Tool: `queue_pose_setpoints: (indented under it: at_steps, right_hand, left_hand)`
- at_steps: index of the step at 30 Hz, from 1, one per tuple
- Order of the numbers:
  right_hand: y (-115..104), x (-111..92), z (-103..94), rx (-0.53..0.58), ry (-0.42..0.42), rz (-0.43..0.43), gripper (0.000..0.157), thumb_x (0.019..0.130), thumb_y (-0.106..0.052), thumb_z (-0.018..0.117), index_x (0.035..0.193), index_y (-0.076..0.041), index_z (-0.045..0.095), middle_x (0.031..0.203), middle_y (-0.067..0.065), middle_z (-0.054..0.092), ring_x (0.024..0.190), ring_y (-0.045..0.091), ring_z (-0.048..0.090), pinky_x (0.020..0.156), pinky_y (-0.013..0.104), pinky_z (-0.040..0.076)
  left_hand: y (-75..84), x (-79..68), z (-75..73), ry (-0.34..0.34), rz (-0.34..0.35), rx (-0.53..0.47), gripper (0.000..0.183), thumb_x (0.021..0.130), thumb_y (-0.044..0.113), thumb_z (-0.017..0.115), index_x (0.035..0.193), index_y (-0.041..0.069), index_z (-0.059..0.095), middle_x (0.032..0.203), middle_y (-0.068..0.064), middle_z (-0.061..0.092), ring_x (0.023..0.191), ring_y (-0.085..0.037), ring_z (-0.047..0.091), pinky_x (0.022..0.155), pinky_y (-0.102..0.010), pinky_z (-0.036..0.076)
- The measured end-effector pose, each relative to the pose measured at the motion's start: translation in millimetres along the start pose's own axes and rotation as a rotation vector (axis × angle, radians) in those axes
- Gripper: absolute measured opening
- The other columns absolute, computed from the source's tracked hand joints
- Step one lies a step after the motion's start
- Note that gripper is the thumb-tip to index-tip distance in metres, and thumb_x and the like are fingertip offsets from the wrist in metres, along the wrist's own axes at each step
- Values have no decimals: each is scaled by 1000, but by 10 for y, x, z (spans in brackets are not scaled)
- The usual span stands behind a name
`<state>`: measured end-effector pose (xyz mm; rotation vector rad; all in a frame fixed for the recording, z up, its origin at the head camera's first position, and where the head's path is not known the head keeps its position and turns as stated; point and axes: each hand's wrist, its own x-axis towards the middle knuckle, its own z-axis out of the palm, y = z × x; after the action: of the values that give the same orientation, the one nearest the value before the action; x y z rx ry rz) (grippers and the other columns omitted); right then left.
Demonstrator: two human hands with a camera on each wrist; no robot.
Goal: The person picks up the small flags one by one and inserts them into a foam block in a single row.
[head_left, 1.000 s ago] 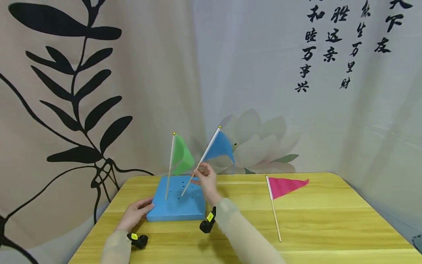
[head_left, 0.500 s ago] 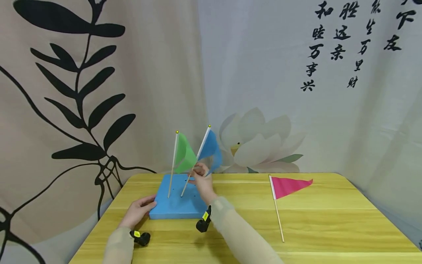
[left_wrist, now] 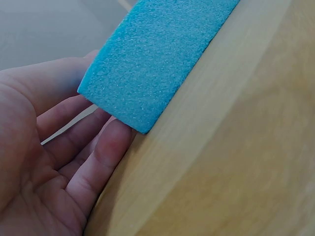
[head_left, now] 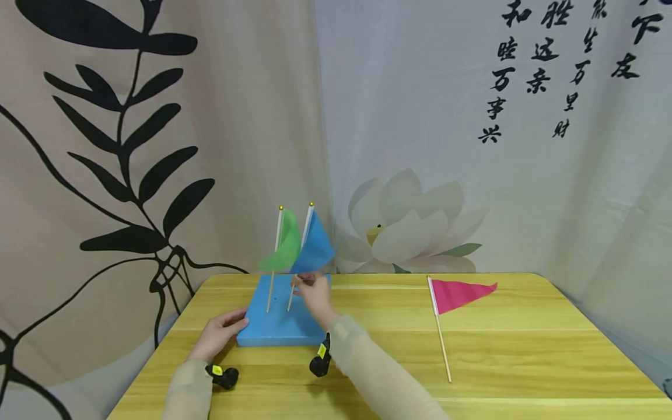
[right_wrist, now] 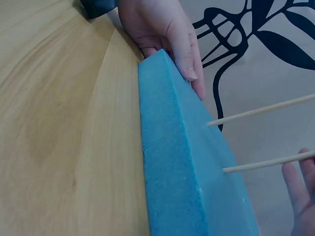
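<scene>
In the head view, a blue foam board with small holes lies on the table. My left hand rests against its left side; the left wrist view shows the fingers along the board's corner. My right hand pinches the wooden stick of a blue flag, low down near the board. Beside it, a green flag stands nearly upright in the board. In the right wrist view, both sticks meet the board's top face, and the right fingertips hold the nearer one.
A pink flag on a stick lies on the wooden table, to the right. Behind the table hangs a pale curtain printed with black leaves, a lotus and characters. Each wrist wears a small black camera.
The blue flag has tilted from a rightward lean to nearly upright, and my right hand has slid lower on its stick. My left hand has kept its place at the board.
</scene>
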<state>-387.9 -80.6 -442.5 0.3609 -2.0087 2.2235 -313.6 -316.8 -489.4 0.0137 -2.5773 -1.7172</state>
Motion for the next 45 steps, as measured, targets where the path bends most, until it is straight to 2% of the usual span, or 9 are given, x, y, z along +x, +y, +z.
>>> queue_pose_setpoints:
  at_steps: [5,12,16,21,25,30,33,40,45]
  right_hand:
    - [27,14,-11,12,7,-15,17,91,-3,65,102,10,64,91,12,69,82,21,68,71,33,57]
    - [-14,15,-138,46,-15,26,19,87,-4,70,99,11,68,88,13,70,84,28,69,77,46,55]
    - [-53,6,-243,49,-30,45,20,86,-1,70,101,12,67,91,18,70,89,35,69,73,42,57]
    - [-95,-17,-401,41,-50,25,31,86,4,66,116,9,61,98,22,68,86,31,69,69,38,57]
    - [-108,-37,-567,48,-75,13,34,88,7,58,121,7,57,101,21,68,86,33,69,73,44,57]
    - [-135,-29,-867,82,-102,15,33,91,3,59,123,6,56,97,17,66,90,39,67,77,52,54]
    - [-188,-38,-1088,69,-105,18,30,92,-4,64,121,3,58,96,13,66,89,36,68,75,48,56]
    - [-258,-170,-1682,-54,-112,40,23,92,-10,67,112,-1,62,98,19,67,83,30,68,69,41,57]
    - [-280,-300,-2130,-147,-63,127,28,91,-13,68,116,-1,62,99,17,67,82,26,68,69,39,57]
  left_hand:
    - [-5,18,0,-1,4,1,56,94,31,65,141,3,50,138,-19,51,109,-23,57,80,-29,50]
    - [16,40,17,-7,0,-6,56,94,30,65,141,3,50,139,-20,50,110,-23,57,80,-27,50]
    - [26,37,15,-8,-9,-4,58,94,31,66,142,3,49,140,-20,50,114,-25,56,81,-26,50]
    - [18,32,10,-2,-30,-29,59,94,29,66,142,0,48,140,-23,48,112,-26,58,80,-28,51]
    - [-4,28,12,-6,-46,-35,60,94,30,66,142,0,47,142,-23,47,113,-26,57,81,-29,51]
    - [-36,45,25,-8,-53,-50,61,94,30,66,142,-1,47,142,-24,46,111,-25,58,80,-30,52]
    - [-45,61,26,-1,-47,-38,61,94,31,67,142,-1,47,141,-24,47,109,-24,59,79,-29,52]
    - [-45,67,25,-5,-50,-31,63,94,32,66,143,-1,46,141,-24,46,104,-17,60,78,-28,52]
    - [-17,51,7,-28,-54,-7,64,94,36,65,144,0,45,143,-23,45,105,-17,58,79,-29,51]
